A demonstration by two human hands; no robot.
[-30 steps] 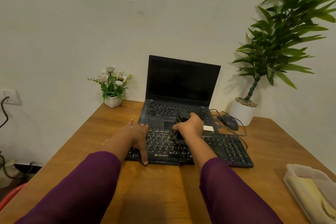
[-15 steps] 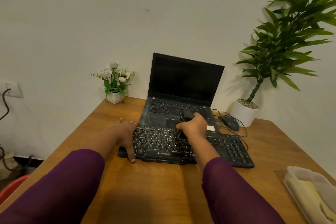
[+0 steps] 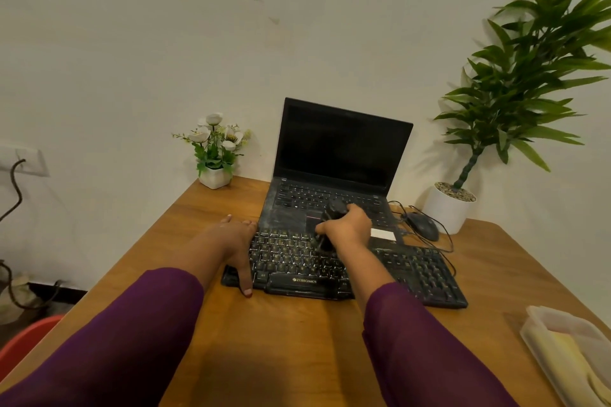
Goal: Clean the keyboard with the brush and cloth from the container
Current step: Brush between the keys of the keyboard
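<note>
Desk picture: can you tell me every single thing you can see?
desk: 1, brown, under everything
keyboard: 1, black, middle of desk
brush: 1, black, over keyboard
laptop: 1, black, open behind keyboard
mouse: 1, black, right of laptop
container: 1, clear, desk's right near corner
cloth: 1, yellow, inside container
flowers: 1 pot, white, left of laptop
plant: 1, green, far right
left hand: 1, rests on keyboard's left end
right hand: 1, grips brush
</note>
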